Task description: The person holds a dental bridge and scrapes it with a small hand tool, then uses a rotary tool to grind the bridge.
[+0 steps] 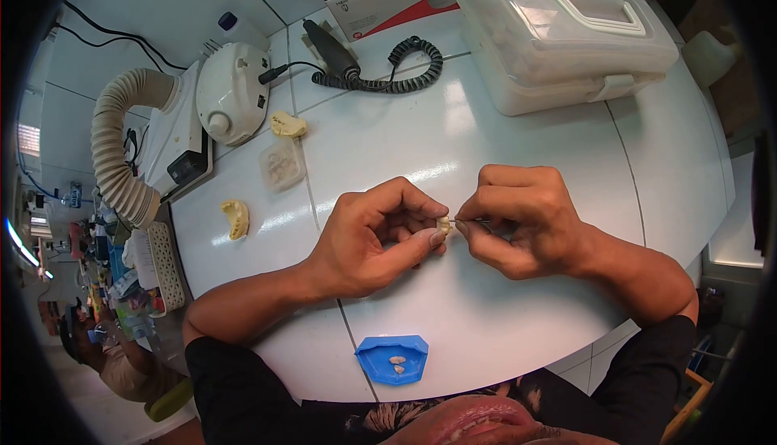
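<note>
Piece point(444, 225), small and pale, sat between left hand point(368, 238) and right hand point(522, 222), above table point(518, 323).
Left thumb and fingers clamped on it; right fingertips together just beside it, anything held too small to tell. Tray point(377, 357) lay near table's edge, two bits point(396, 360) inside.

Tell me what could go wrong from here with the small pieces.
The small yellowish piece might slip or get nudged loose: it sits at the fingertips of the left hand, with the pinched right hand working close beside it.
The blue tray lies near the table's front edge, close to the person's body, so a bump could spill its two pale bits.
</note>
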Available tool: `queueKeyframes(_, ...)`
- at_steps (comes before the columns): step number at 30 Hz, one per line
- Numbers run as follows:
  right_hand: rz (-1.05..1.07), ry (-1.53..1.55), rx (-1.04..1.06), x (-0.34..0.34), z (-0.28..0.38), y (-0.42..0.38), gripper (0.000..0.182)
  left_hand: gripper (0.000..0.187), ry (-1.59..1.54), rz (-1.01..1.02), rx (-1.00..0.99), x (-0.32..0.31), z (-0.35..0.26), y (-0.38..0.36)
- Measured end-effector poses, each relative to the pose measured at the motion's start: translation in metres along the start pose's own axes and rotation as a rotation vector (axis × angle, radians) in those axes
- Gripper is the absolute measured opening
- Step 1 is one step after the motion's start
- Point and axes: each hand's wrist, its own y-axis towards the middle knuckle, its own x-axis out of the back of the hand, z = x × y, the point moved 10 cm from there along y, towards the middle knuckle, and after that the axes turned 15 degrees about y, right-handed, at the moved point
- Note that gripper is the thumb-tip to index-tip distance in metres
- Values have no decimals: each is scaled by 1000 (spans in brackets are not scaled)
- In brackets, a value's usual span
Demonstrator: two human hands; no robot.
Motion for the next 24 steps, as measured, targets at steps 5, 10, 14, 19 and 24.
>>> queueKeyframes(5,-5,0,-10,-1,0,1,7,24,14,7,-4,0,-2,0)
queueKeyframes(10,0,2,-14,0,-1,1,6,23,19,9,2,1,-2,1)
queueKeyframes(14,-17,-8,-18,0,-3,0,6,23,-23,4,21,0,2,1)
queueKeyframes(19,-10,-36,-20,0,1,1,6,23,10,26,0,0,1,2)
queueKeyframes(24,-8,-47,-20,-1,-1,0,7,23,23,30,-17,-1,-2,2)
